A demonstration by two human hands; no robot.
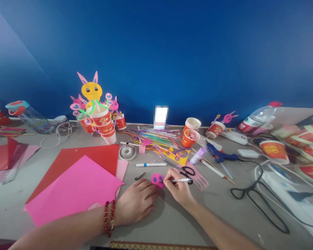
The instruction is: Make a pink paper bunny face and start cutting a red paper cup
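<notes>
A small pink paper circle (pixel 157 180) with two purple ovals lies flat on the grey table. My left hand (pixel 136 203), with a red bead bracelet at its wrist, rests palm down, its fingertips at the circle's left edge. The fingers are stretched and lie flat. My right hand (pixel 179 187) pinches a pen (pixel 182 180), whose tip touches the circle's right side. Just left of the circle is a black pen cap (pixel 140 176). A white marker with a blue band (pixel 151 165) lies above it. Black-handled scissors (pixel 188 171) lie beyond my right hand.
Pink (pixel 78 187) and red paper sheets (pixel 94 152) cover the left side. Behind are decorated paper cups (pixel 101 119), coloured sticks (pixel 156 137) and a tape roll (pixel 127 152). To the right are a glue stick (pixel 198 156), a blue glue gun (pixel 220 154), its black cable and a bottle (pixel 261 116).
</notes>
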